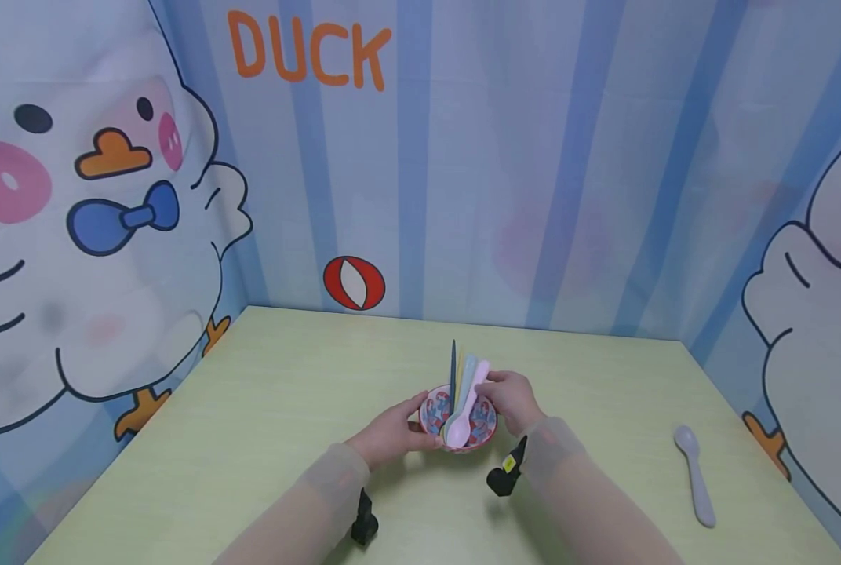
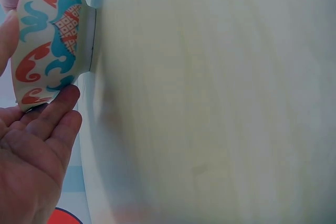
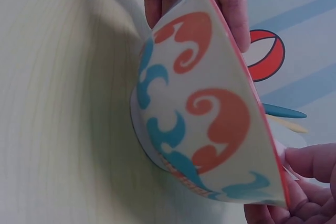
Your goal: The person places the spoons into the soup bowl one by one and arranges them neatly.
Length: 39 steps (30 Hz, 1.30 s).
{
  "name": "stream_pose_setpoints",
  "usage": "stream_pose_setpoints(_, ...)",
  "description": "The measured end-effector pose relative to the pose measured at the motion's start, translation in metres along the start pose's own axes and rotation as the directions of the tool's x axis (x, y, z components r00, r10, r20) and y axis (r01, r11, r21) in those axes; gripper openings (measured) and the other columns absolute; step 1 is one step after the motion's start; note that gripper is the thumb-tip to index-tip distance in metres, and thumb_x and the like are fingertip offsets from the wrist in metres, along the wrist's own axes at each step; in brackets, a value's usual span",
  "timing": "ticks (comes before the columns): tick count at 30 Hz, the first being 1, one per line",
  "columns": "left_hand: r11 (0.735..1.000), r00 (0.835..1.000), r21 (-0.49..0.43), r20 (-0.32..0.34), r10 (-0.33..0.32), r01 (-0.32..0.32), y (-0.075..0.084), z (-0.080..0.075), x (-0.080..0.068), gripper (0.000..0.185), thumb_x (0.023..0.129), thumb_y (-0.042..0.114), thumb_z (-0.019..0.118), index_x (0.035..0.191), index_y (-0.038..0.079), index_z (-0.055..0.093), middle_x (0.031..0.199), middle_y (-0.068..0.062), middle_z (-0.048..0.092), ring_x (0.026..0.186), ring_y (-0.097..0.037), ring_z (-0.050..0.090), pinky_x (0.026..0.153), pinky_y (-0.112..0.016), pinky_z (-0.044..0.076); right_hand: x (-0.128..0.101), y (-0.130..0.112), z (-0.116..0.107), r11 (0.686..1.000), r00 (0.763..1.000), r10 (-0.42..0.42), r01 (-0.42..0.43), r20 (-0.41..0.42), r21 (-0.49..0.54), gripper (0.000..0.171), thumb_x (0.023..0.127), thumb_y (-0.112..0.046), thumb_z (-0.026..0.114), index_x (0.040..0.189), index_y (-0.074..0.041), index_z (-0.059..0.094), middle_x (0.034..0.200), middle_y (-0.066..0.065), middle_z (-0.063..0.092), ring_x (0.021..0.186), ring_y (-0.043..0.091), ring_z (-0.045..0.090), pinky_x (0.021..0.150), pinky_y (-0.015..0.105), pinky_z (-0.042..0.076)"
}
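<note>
A small bowl [image 1: 487,428] with red and teal swirls stands on the pale green table [image 1: 286,408]. Several spoons lean in it: dark blue [image 1: 453,361], pale blue [image 1: 467,377] and pink [image 1: 471,408]. My left hand [image 1: 420,428] grips the bowl's left side; in the left wrist view its fingers [image 2: 58,114] lie against the bowl [image 2: 47,40] near the rim. My right hand [image 1: 487,386] pinches the pink spoon's handle at the bowl's right side. The right wrist view shows the bowl [image 3: 205,124] close up, with the left hand's fingers [image 3: 231,3] on its far rim.
A lavender spoon [image 1: 696,475] lies alone on the table at the right, near the edge. Cartoon duck backdrop walls [image 1: 463,157] close in the table at the back and both sides.
</note>
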<state>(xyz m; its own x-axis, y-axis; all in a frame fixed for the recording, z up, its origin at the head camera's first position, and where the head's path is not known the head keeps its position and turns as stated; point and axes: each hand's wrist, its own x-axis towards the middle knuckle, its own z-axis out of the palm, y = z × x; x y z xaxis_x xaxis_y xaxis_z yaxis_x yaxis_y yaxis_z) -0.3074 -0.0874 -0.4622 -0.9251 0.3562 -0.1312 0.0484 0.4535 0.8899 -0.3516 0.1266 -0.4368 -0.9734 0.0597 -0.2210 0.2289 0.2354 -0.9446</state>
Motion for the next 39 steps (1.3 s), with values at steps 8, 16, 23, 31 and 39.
stream_pose_setpoints(8, 1.000, 1.000, -0.001, -0.002, -0.005, 0.005, -0.001, -0.001, 0.000, 0.094, 0.080, 0.033, 0.079, 0.154, 0.015, 0.023, 0.138, -0.007, 0.050, 0.123, -0.026, 0.051, 0.100, -0.046, 0.042, 0.000, 0.002, -0.003, 1.000, 1.000, -0.013, 0.013, 0.005, -0.003, 0.047, 0.093, -0.013, 0.063, 0.135, 0.003, 0.051, 0.129, 0.022, 0.056, 0.108, 0.029, 0.059, 0.092, 0.040, 0.048)
stream_pose_setpoints(16, 1.000, 1.000, -0.022, 0.002, -0.007, 0.007, -0.001, -0.001, 0.000, 0.093, 0.081, 0.031, 0.079, 0.154, 0.015, 0.024, 0.137, -0.006, 0.051, 0.123, -0.026, 0.051, 0.100, -0.047, 0.042, -0.004, 0.003, -0.011, 0.999, 0.999, -0.050, 0.050, 0.012, 0.007, 0.047, 0.094, -0.015, 0.060, 0.136, 0.005, 0.048, 0.132, 0.026, 0.052, 0.109, 0.034, 0.060, 0.093, 0.043, 0.048)
stream_pose_setpoints(23, 1.000, 1.000, -0.015, 0.003, -0.003, 0.003, 0.001, -0.001, -0.001, 0.093, 0.081, 0.030, 0.079, 0.154, 0.015, 0.023, 0.136, -0.006, 0.052, 0.122, -0.025, 0.052, 0.100, -0.046, 0.042, -0.012, 0.011, -0.029, 0.994, 0.995, -0.095, 0.096, 0.011, -0.046, 0.046, 0.096, -0.015, 0.056, 0.136, 0.005, 0.046, 0.131, 0.025, 0.052, 0.111, 0.036, 0.058, 0.095, 0.046, 0.046)
stream_pose_setpoints(31, 1.000, 1.000, 0.007, -0.004, -0.003, 0.003, 0.001, 0.000, -0.002, 0.094, 0.081, 0.031, 0.079, 0.154, 0.014, 0.023, 0.139, -0.007, 0.050, 0.124, -0.026, 0.051, 0.100, -0.046, 0.042, -0.021, 0.025, -0.060, 0.980, 0.990, -0.143, 0.144, 0.017, -0.134, 0.046, 0.097, -0.017, 0.055, 0.136, 0.006, 0.046, 0.131, 0.026, 0.052, 0.114, 0.038, 0.056, 0.096, 0.047, 0.045)
stream_pose_setpoints(39, 1.000, 1.000, -0.004, -0.001, 0.003, -0.003, 0.001, -0.001, -0.001, 0.092, 0.081, 0.030, 0.079, 0.154, 0.015, 0.024, 0.136, -0.006, 0.052, 0.122, -0.024, 0.052, 0.101, -0.046, 0.041, -0.031, 0.035, -0.088, 0.967, 0.988, -0.155, 0.153, 0.005, -0.205, 0.047, 0.098, -0.019, 0.055, 0.135, 0.009, 0.045, 0.131, 0.028, 0.052, 0.114, 0.039, 0.056, 0.096, 0.048, 0.044)
